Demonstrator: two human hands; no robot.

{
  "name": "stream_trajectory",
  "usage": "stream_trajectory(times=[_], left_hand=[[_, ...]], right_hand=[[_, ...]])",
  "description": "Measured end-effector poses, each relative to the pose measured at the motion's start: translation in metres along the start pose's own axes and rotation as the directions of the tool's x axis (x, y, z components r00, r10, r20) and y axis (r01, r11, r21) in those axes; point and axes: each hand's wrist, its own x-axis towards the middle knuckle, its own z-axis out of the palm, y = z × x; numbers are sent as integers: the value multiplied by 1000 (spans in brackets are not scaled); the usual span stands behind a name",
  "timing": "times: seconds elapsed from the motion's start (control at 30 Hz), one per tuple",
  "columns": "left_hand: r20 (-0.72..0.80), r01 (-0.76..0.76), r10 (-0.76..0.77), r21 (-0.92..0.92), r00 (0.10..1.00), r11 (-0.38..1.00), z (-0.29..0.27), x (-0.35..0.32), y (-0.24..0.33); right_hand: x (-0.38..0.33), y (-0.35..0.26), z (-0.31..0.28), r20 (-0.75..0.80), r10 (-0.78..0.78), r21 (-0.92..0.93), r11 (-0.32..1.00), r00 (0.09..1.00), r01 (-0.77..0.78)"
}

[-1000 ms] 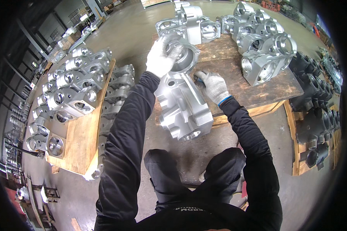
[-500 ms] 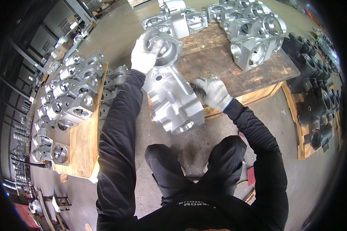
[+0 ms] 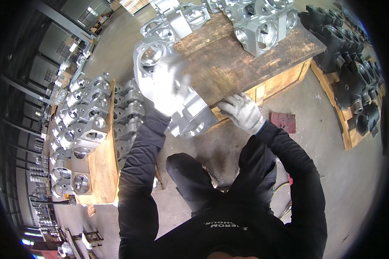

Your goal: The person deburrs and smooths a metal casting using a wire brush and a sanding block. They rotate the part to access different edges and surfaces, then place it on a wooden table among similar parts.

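A large silver metal casting (image 3: 196, 105) lies at the left end of a wooden workbench (image 3: 229, 73), its near end reaching past the front edge. One round bore shows at its far end and another at its near end. My left hand (image 3: 168, 88), in a white glove, is over the middle of the casting; motion blurs its fingers, so their pose is unclear. My right hand (image 3: 243, 113), also gloved, is at the bench's front edge, just right of the casting. Its fingers are curled in, and whatever they may hold is hidden.
More silver castings (image 3: 263, 32) stand along the bench's far side. On my left, a wooden pallet (image 3: 103, 172) bears several silver castings. Dark castings (image 3: 354, 82) fill a pallet on my right. A red piece (image 3: 283, 122) lies on the floor beyond my right forearm.
My left hand has moved from the casting's far bore toward its middle. My right hand has shifted slightly toward me; the dark object seen at its fingers earlier no longer shows. The view has shifted.
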Motion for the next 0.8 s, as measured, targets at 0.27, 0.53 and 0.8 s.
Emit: stream_trajectory(times=[0.27,0.53,0.8], left_hand=[[383,104,-104,19,918,994,20,-6,29],[302,54,-28,-78,953,995,25,-5,30],[191,-44,71,-144,979,989,29,-9,19]], right_hand=[[39,10,27,-131,-144,-78,988,981,135],[-15,25,99,-47,-99,-24,995,994,98],[-49,5,158,199,355,16,931,914,-365]])
